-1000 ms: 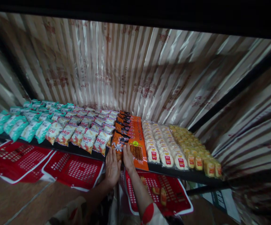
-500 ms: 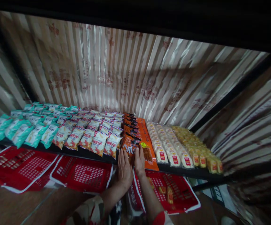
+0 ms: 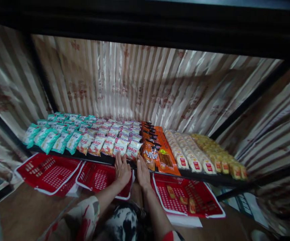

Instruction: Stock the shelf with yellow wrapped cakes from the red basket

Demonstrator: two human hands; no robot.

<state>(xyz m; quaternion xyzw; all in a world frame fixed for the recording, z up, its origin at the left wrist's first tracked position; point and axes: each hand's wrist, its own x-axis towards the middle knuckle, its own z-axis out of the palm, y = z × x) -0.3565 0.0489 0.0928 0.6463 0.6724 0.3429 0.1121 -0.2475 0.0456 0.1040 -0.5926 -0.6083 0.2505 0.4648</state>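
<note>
My left hand (image 3: 123, 171) has its fingers stretched out against the lower front of a white-and-red snack packet (image 3: 120, 147). My right hand (image 3: 143, 171) is also stretched out, its fingertips at the gap between the end white-and-red packet (image 3: 133, 149) and the orange snack packets (image 3: 150, 151). Neither hand is wrapped around anything. Left of the white-and-red rows stand several teal packets (image 3: 51, 140). A flat orange packet (image 3: 168, 159) lies to the right, beside rows of round white packaged cakes (image 3: 182, 162) and yellow wrapped snacks (image 3: 235, 171).
All the goods rest on a black shelf (image 3: 102, 160) with a dark bar (image 3: 145, 30) above. Striped sheeting (image 3: 125, 77) hangs behind. Below are red baskets (image 3: 57, 177), the right basket (image 3: 170, 204) holding several yellow packets (image 3: 191, 205).
Both hands have moved left from the orange packets. My left hand is now at the white-and-red packets, and the hands are farther apart. The view has shifted left.
</note>
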